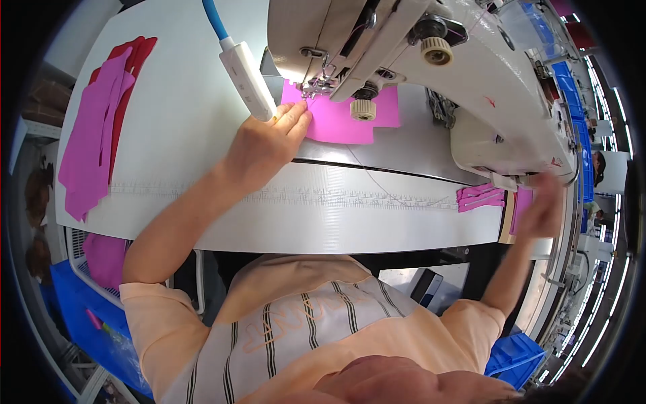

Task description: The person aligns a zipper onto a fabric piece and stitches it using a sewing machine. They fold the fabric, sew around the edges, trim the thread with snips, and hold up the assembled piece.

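Note:
A pink fabric piece lies on the metal bed under the needle area of a white sewing machine. My left hand rests at its left edge, fingers stretched out flat with the tips close to the presser foot. Off to the right, my right hand is raised and smeared by motion, so its fingers cannot be made out. Near it sit a small stack of folded pink strips and another pink piece at the table's right end. A loose thread runs from the fabric toward the strips.
Pink panels overlap red panels on the left of the table. A white lamp on a blue cable hangs above my left hand. A printed ruler runs along the front. Blue bins stand below.

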`<move>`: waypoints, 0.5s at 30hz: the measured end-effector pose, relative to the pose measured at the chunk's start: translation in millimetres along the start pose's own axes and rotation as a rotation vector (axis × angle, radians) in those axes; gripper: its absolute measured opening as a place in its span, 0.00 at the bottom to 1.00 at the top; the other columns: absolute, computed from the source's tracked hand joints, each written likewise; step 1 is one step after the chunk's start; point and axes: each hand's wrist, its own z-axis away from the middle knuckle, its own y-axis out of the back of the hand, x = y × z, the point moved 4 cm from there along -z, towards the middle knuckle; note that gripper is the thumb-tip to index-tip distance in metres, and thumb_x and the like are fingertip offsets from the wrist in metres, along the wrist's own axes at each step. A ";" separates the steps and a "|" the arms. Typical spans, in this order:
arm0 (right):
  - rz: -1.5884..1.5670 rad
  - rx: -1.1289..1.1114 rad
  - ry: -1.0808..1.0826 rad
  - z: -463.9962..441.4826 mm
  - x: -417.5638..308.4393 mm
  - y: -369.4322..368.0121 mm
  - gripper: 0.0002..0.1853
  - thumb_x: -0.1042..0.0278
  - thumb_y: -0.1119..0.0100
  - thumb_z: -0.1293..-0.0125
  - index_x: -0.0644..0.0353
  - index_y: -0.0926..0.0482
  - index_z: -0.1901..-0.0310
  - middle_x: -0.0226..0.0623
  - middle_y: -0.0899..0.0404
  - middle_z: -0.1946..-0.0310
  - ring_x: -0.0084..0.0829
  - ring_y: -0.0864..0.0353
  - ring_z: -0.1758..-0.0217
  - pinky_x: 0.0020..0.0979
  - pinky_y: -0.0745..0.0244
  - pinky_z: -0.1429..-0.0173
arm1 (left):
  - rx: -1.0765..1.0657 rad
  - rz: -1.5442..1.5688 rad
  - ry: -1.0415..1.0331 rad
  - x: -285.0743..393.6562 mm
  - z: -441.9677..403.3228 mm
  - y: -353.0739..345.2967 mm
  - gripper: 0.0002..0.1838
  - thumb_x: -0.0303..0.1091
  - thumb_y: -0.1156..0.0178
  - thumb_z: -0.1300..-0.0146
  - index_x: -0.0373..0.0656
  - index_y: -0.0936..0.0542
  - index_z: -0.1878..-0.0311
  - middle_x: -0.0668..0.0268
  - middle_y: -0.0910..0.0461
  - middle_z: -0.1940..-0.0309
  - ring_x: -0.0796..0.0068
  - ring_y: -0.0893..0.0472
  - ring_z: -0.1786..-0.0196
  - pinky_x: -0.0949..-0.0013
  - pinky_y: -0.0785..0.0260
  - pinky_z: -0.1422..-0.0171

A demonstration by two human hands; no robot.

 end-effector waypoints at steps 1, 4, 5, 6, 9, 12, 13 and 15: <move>-0.051 -0.221 0.133 6.9 -28.6 -41.2 0.10 0.73 0.47 0.36 0.65 0.20 0.56 0.39 0.19 0.65 0.37 0.22 0.62 0.33 0.28 0.55 | 0.009 0.035 -0.019 3.1 -1.7 2.7 0.20 0.25 0.40 0.51 0.39 0.21 0.50 0.60 0.20 0.49 0.65 0.20 0.48 0.58 0.29 0.41; -0.144 -0.417 0.091 4.8 -45.8 -153.5 0.15 0.73 0.44 0.38 0.64 0.24 0.49 0.50 0.24 0.53 0.49 0.27 0.46 0.42 0.33 0.42 | 0.044 0.090 -0.076 10.0 -4.4 8.6 0.18 0.25 0.41 0.49 0.39 0.21 0.52 0.60 0.20 0.50 0.65 0.19 0.49 0.58 0.28 0.42; -0.140 -0.314 -0.016 -0.7 -13.9 -194.4 0.17 0.66 0.43 0.38 0.64 0.24 0.49 0.53 0.24 0.51 0.53 0.30 0.44 0.45 0.34 0.41 | 0.063 0.097 -0.090 11.6 -4.9 10.7 0.17 0.26 0.41 0.49 0.39 0.20 0.53 0.60 0.20 0.50 0.66 0.19 0.49 0.58 0.27 0.43; -0.057 -0.316 -0.115 -10.9 18.1 -231.8 0.17 0.66 0.43 0.38 0.64 0.24 0.49 0.53 0.24 0.52 0.53 0.29 0.44 0.45 0.34 0.41 | 0.067 0.112 -0.092 12.3 -4.6 10.0 0.16 0.26 0.41 0.48 0.39 0.20 0.53 0.60 0.19 0.51 0.66 0.19 0.49 0.59 0.27 0.44; 0.248 -0.549 -0.234 -27.6 77.5 -305.3 0.17 0.65 0.43 0.38 0.64 0.23 0.51 0.53 0.24 0.53 0.53 0.28 0.46 0.45 0.34 0.42 | 0.076 0.136 -0.082 7.6 -4.7 8.3 0.15 0.26 0.41 0.47 0.40 0.20 0.54 0.61 0.19 0.53 0.66 0.19 0.50 0.60 0.26 0.45; 0.401 -0.697 -0.196 -39.2 87.3 -321.3 0.16 0.64 0.44 0.38 0.64 0.23 0.52 0.53 0.23 0.54 0.53 0.27 0.48 0.45 0.33 0.43 | 0.051 0.178 -0.052 5.6 -3.4 10.7 0.15 0.26 0.42 0.47 0.40 0.20 0.55 0.61 0.18 0.54 0.66 0.18 0.51 0.62 0.26 0.45; 0.435 -0.722 -0.163 -42.1 87.0 -320.2 0.16 0.63 0.44 0.38 0.64 0.23 0.52 0.52 0.23 0.54 0.53 0.27 0.48 0.45 0.33 0.43 | 0.044 0.194 -0.046 4.8 -3.7 11.7 0.15 0.26 0.42 0.47 0.41 0.19 0.55 0.61 0.18 0.54 0.66 0.18 0.51 0.63 0.26 0.45; 0.507 -0.722 -0.049 -46.2 79.2 -310.0 0.16 0.63 0.44 0.37 0.64 0.22 0.53 0.52 0.22 0.55 0.53 0.26 0.49 0.46 0.33 0.43 | -0.008 0.197 -0.022 0.6 -3.3 13.6 0.15 0.25 0.41 0.48 0.41 0.20 0.54 0.61 0.18 0.54 0.66 0.18 0.51 0.62 0.26 0.45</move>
